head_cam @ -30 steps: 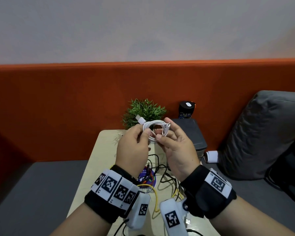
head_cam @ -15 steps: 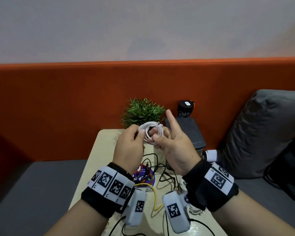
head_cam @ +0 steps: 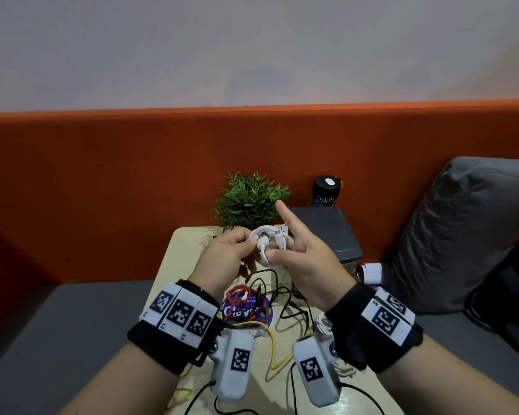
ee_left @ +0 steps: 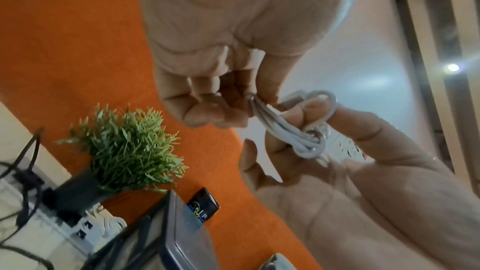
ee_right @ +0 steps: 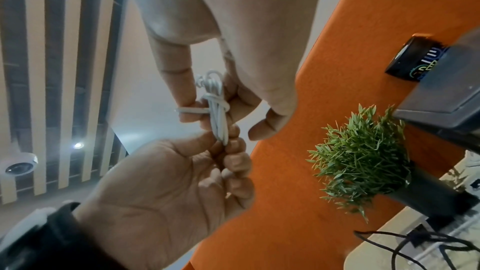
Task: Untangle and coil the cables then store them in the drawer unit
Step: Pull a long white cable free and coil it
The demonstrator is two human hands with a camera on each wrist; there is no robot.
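A white cable [head_cam: 267, 239], wound into a small coil, is held in the air above the table between both hands. My left hand [head_cam: 240, 250] pinches the coil's left side with thumb and fingertips. My right hand [head_cam: 297, 256] holds the right side, thumb pressed on the strands and index finger pointing straight up. One end is wrapped crosswise round the bundle [ee_right: 218, 110], and the left wrist view shows the strands [ee_left: 285, 130] bunched together. A dark grey drawer unit [head_cam: 327, 232] stands behind my right hand, its drawers appearing shut.
A tangle of black, red and yellow cables [head_cam: 267, 298] lies on the beige table [head_cam: 180, 244] below my hands. A small green plant [head_cam: 249, 199] and a black can [head_cam: 327, 190] stand at the back by the orange wall. A grey cushion [head_cam: 462, 229] lies at the right.
The loose plug end that stuck up from the coil is now wrapped across the bundle. My right index finger has lifted off and points up. The coil looks tighter.
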